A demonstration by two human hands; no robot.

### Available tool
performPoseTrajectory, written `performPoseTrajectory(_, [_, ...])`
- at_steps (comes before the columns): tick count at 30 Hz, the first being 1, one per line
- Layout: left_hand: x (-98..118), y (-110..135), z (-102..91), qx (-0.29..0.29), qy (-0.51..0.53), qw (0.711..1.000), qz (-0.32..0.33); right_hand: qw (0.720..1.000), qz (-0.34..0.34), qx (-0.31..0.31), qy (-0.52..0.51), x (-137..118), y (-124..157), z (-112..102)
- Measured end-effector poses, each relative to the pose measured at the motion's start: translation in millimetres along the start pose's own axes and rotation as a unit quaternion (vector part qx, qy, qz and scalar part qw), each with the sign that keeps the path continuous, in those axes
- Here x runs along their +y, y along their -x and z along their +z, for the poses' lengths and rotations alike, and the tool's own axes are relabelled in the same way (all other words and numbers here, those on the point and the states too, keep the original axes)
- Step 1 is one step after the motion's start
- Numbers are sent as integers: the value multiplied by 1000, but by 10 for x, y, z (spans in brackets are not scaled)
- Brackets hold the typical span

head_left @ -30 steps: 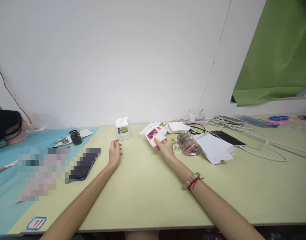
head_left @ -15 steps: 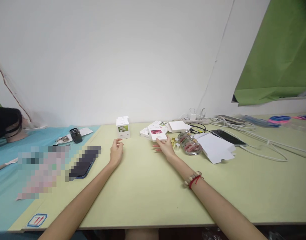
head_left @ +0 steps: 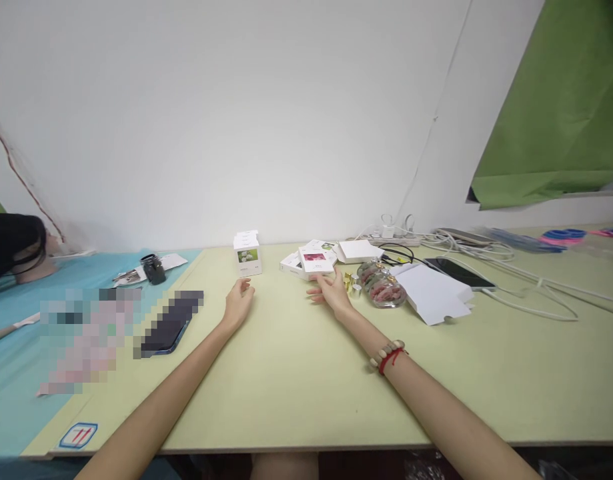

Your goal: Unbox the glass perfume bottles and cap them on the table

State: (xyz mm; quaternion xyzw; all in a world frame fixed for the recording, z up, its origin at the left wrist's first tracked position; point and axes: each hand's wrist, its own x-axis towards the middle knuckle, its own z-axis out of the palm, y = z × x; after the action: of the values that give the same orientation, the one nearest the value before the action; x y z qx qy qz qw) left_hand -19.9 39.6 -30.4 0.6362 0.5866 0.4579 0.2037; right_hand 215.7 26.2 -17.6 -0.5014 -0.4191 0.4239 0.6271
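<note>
My right hand [head_left: 331,292] is at the near edge of a flat white box [head_left: 317,263] with a dark pink picture on its top. Its fingers are apart, with fingertips at the box's front edge; whether they touch it is hard to tell. That box lies on other flat white boxes [head_left: 292,264], one with a green picture. My left hand [head_left: 239,303] hovers over the table with loosely curled fingers and nothing in them. Just beyond it stands a row of upright white boxes [head_left: 248,259], the front one showing a white flower on green.
Right of my right hand are gold and silver caps [head_left: 355,289], round glass bottles [head_left: 387,293] with pinkish contents, and unfolded white card [head_left: 433,293]. Cables and a dark tablet [head_left: 459,273] lie farther right. A phone [head_left: 171,323] and black jar [head_left: 153,269] are left; a person's head [head_left: 21,243] shows at far left.
The pink-picture box has gone from tilted toward me to flatter on the pile, and my right thumb has come off its top. My left hand has shifted slightly right, its fingers more curled.
</note>
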Motion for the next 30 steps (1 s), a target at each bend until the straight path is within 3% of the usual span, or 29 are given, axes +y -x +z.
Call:
performPoseTrajectory(10, [57,90,14,-36,-118,992,36,998,-52,20,16,-49,18,5])
performPoseTrajectory(15, [61,94,26,-44,-150,986,64,997,-11,-59,44,-84,93,20])
performPoseTrajectory(18, [34,30,26,-35,-124,991,34,996,-19,-76,49,-47,92,31])
performPoseTrajectory(30, [-66,-250,69,39,-171,982,-74,971,-99,53,211,47,-10,-37])
